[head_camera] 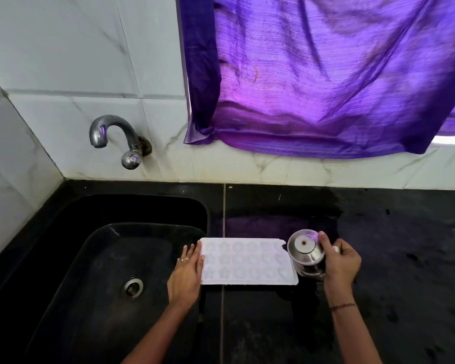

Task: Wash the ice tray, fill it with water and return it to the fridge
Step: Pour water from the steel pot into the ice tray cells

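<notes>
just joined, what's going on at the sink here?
A person works at a black counter beside the sink. The white ice tray lies flat on the counter, just right of the sink. The left hand rests with straight fingers against the tray's left edge. The right hand grips a steel vessel at the tray's right end. Pouring can't be confirmed; no stream shows at the tap.

Left hand lay flat, palm down, fingers straight and together, touching the left edge of the white plastic ice tray. Right hand was curled round a small polished steel vessel. Both forearms were bare and extended forward.
</notes>
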Available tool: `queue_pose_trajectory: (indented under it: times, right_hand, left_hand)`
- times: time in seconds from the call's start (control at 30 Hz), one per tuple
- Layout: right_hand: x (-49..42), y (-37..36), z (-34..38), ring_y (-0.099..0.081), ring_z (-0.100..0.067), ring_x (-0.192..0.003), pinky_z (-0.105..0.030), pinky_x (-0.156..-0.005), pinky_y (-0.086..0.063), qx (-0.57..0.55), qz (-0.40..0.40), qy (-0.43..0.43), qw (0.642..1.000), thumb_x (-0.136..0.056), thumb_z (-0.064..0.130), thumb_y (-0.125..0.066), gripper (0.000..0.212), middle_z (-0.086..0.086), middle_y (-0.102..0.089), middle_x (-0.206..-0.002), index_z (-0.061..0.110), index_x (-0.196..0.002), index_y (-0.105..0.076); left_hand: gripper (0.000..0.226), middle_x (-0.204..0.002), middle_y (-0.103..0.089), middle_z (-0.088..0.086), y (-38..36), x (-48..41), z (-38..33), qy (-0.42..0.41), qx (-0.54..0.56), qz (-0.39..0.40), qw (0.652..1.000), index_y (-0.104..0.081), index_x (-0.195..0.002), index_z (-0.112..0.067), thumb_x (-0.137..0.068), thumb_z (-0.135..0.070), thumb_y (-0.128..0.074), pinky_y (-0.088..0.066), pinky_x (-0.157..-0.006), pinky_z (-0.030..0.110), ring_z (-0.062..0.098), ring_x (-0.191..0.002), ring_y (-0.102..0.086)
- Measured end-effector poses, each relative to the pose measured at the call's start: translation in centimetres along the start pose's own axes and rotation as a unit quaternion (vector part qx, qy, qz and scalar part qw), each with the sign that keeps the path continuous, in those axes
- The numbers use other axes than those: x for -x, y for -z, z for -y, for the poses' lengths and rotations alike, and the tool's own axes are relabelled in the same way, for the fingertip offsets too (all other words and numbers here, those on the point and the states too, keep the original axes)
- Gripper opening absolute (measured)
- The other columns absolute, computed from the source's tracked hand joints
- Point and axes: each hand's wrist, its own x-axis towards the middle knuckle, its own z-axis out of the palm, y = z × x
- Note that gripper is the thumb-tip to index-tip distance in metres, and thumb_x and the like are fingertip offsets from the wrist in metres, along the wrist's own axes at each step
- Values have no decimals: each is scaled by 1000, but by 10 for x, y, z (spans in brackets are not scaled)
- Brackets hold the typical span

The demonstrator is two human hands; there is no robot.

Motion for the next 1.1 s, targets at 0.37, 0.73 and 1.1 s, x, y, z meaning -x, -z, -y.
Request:
queue_pose_trajectory:
  times: [0.37, 0.73, 1.1]
  right_hand:
    - [3, -5, 1, -28, -2, -38, -9, -40, -28, 35, 7, 26, 999, -80, 7, -73, 47, -1, -31, -50, 9, -54, -34]
    - [3, -5, -1, -30, -4, -40, -10, -41, -30, 42, 12, 26, 999, -79, 13, -74, 49, 12, -33, -36, 10, -53, -33]
    - [8, -15, 7, -30, -2, -44, -14, -46, -34, -43, -2, -40, 998, -80, 14, -73, 50, 14, -32, -38, 17, -54, -30]
  left_hand:
    - [47, -155, -26, -7, -2, -2, 2, -5, -5, -2, 1000, -23, -148, -29, -102, -35, -25, -23, -117, 30, 6, -145, -8]
    - [46, -154, -27, -9, -3, -2, 2, 3, 3, -10, 1000, -25, -148, -30, -102, -34, -25, -26, -116, 30, 5, -145, -9]
    - [45, -154, -27, -10, -4, -1, 3, 3, 10, -7, 1000, -24, -148, -31, -102, -33, -24, -26, -116, 31, 4, -145, -9]
